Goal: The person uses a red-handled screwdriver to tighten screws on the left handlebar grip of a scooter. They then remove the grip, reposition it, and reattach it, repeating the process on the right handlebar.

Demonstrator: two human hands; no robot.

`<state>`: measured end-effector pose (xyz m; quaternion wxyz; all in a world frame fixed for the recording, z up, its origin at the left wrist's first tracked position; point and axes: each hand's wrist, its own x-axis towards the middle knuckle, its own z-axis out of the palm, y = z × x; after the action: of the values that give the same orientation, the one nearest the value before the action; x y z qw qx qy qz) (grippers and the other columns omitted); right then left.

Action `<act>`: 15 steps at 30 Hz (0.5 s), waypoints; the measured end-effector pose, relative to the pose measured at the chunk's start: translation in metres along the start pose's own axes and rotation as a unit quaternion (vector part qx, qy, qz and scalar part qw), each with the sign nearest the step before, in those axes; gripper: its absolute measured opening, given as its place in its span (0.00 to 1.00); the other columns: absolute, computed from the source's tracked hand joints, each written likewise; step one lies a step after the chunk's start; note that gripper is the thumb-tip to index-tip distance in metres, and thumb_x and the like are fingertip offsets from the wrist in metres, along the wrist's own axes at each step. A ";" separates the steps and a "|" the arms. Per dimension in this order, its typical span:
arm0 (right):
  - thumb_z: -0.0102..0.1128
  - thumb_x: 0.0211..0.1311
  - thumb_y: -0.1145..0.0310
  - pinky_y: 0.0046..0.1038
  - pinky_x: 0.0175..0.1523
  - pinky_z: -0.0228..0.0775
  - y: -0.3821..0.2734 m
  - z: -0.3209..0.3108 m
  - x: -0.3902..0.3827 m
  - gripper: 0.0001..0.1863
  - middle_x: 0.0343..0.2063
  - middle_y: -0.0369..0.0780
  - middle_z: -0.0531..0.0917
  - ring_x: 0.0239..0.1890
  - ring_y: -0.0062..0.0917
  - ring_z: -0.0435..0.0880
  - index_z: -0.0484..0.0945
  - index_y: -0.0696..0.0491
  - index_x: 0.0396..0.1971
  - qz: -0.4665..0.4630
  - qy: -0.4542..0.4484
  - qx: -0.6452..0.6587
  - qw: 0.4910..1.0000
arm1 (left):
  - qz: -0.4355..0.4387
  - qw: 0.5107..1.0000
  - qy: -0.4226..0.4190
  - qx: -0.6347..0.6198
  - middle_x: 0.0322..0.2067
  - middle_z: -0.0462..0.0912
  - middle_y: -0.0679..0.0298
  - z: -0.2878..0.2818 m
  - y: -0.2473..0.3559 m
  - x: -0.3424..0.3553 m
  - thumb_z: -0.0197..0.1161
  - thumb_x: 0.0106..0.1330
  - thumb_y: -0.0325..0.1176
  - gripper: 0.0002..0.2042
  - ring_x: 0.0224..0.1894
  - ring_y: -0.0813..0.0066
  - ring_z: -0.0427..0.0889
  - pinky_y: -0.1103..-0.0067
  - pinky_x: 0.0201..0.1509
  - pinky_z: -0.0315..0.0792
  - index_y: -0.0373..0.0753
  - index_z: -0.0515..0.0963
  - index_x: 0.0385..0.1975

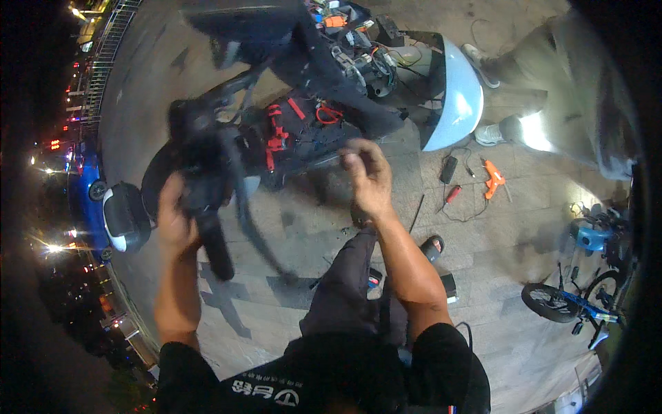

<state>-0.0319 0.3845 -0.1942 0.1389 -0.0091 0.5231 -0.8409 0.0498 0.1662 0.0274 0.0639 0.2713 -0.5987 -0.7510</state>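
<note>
My left hand (pixel 178 217) is closed on a dark, motion-blurred black plastic part (pixel 207 172), with a thick end and a thin curved arm reaching down from it. Its exact kind cannot be made out. My right hand (pixel 370 181) is raised, fingers loosely bent and thumb apart; nothing shows in it. It is nearest a partly stripped scooter (pixel 331 90) with exposed wires and a light blue body panel (pixel 460 96). On the scooter's dark flat surface lie red tools (pixel 277 138) and a loop of red cable (pixel 329 114).
On the paving at right lie an orange glue gun (pixel 493 179), a red-handled screwdriver (pixel 453 194) and a black adapter (pixel 449 168) with cords. A person's shoe (pixel 491 134) stands beyond them. A blue bicycle (pixel 579 300) is at far right, and a white-and-black vehicle (pixel 124 217) at left.
</note>
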 end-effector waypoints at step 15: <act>0.53 0.62 0.51 0.41 0.47 0.76 0.410 -0.051 0.165 0.21 0.39 0.49 0.83 0.43 0.44 0.83 0.81 0.56 0.34 0.240 0.033 -0.496 0.834 | 0.053 0.977 0.137 0.153 0.54 0.74 0.51 -0.042 -0.011 -0.004 0.48 0.64 0.58 0.34 0.47 0.55 0.76 0.62 0.45 0.72 0.36 0.67 0.61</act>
<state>-0.1068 0.2194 -0.6006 0.2963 0.0768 0.8600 -0.4084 0.0764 0.1346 0.0132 0.1425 0.3457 -0.7054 -0.6022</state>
